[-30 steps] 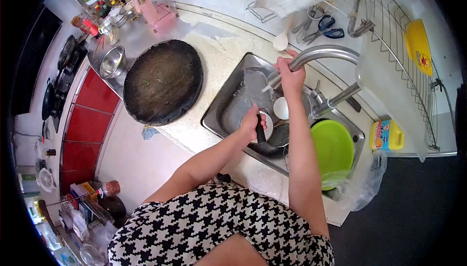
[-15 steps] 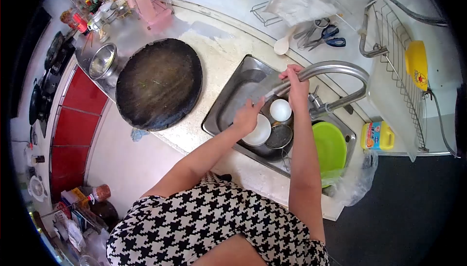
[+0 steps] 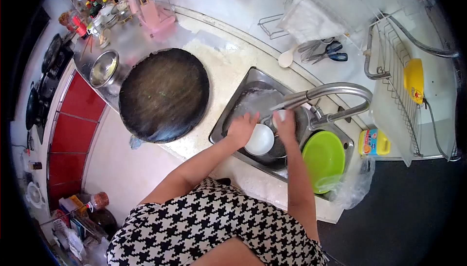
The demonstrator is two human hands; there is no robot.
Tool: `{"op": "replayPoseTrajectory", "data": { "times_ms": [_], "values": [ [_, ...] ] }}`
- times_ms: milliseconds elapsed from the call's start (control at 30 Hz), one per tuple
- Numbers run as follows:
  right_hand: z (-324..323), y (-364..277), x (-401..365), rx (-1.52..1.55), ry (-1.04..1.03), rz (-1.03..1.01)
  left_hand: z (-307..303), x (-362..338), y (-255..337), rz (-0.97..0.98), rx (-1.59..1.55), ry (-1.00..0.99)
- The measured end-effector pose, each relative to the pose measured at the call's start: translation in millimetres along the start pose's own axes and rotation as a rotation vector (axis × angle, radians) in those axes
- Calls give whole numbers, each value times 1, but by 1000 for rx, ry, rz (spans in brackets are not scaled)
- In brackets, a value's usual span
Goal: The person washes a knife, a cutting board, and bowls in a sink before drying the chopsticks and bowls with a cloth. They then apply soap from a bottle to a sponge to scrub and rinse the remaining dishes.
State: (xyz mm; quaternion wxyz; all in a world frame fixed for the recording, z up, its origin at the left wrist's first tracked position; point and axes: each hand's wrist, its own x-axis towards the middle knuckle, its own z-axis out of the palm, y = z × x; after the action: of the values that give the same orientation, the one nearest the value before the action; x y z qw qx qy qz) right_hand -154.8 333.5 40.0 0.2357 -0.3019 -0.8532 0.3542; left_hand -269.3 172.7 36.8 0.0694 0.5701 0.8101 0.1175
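Under the running tap point(image 3: 292, 100), my right hand point(image 3: 286, 127) has its fingers on the rim of a small white bowl point(image 3: 278, 116), gripping it. My left hand point(image 3: 242, 129) is beside a larger white bowl point(image 3: 259, 140), its fingers stretched out and somewhat apart; whether it touches the rim is hard to see. Both bowls are in the steel sink point(image 3: 224, 115), where water splashes behind my left hand. A strainer close to the bowls is mostly covered by my right hand and arm.
A green basin point(image 3: 325, 156) sits in the sink's right part, with a plastic bag point(image 3: 355, 183) over the corner. A thick round chopping board point(image 3: 164, 95) lies left of the sink. Scissors point(image 3: 333, 52), a white spoon point(image 3: 286, 59) and a yellow bottle point(image 3: 382, 143) are around it.
My right hand has left the tap spout and come down onto the small white bowl. My left hand has drawn back slightly from the spout. The view has shifted a little.
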Motion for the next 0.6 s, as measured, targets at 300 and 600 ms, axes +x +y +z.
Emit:
{"op": "replayPoseTrajectory", "data": {
  "times_ms": [300,600],
  "values": [
    [14,0,8,-510,-328,-220,-4,-5,-1,41,47,115],
    [26,-22,6,-533,-384,-319,10,-7,5,25,32,87]
  ]
}}
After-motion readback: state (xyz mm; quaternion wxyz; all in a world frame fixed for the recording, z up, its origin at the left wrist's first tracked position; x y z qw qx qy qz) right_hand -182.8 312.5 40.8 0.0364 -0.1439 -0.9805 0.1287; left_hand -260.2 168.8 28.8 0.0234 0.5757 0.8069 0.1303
